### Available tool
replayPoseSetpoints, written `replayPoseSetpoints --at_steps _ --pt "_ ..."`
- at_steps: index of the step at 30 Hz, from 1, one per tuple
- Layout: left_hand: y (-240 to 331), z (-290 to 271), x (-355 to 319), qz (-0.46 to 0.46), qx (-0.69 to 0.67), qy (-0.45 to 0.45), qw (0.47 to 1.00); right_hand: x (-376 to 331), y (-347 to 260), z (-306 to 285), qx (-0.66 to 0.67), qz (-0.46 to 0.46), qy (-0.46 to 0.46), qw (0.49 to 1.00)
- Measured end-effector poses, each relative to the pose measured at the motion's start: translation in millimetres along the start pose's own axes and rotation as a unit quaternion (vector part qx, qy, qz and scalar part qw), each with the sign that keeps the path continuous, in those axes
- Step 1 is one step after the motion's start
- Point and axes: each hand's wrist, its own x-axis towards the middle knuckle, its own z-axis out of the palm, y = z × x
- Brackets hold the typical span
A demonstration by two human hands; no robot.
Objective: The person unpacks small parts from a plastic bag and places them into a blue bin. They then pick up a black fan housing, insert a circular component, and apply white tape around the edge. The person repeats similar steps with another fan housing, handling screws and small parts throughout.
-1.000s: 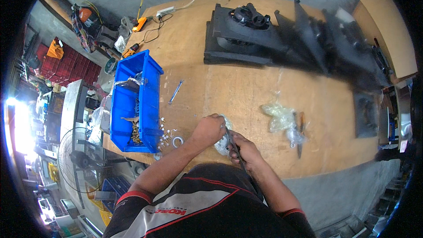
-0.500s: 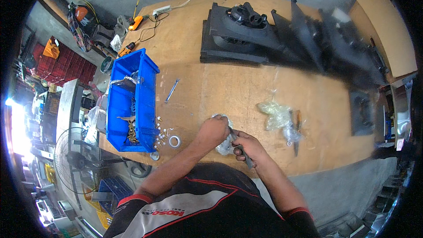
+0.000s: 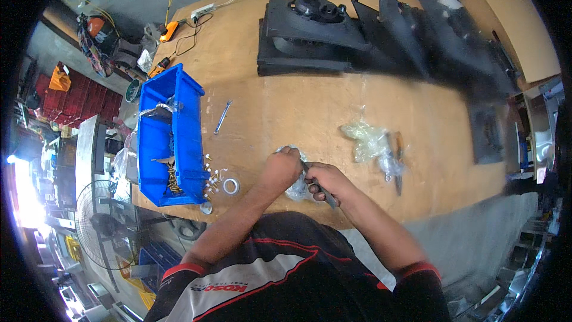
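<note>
- The left hand (image 3: 281,170) has its fingers curled and pinching the top of a small clear plastic bag (image 3: 296,189) near the front edge of the wooden tabletop (image 3: 286,107).
- The right hand (image 3: 326,180) is just beside it, fingers wrapped around a dark slim tool (image 3: 322,192) that touches the bag; I cannot tell what kind of tool it is.
- The bag sits between the 2 hands, partly hidden by them.
- Left of the fingers, near them, lie a metal ring (image 3: 230,186) and a scatter of small screws (image 3: 211,174).
- Further left stands a blue bin (image 3: 170,134) holding brass-coloured parts.
- Beyond the fingers to the left lies a small wrench (image 3: 222,117).
- Right of the fingers lie crumpled clear bags (image 3: 366,140) and hand tools (image 3: 396,161).
- Far beyond the fingers, black moulded panels (image 3: 357,36) line the back of the tabletop.
</note>
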Motion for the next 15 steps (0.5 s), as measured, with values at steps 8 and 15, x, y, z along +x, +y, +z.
replayPoseSetpoints --at_steps 8,15 --pt "1.5 -0.5 -8.7 -0.041 -0.048 -0.002 0.998 -22.4 -7.1 -0.5 0.018 -0.065 0.012 0.998" --pt "1.6 0.7 -19.3 -0.002 -0.107 0.017 0.994 -45.3 -54.7 -9.9 -0.069 -0.163 0.041 0.983"
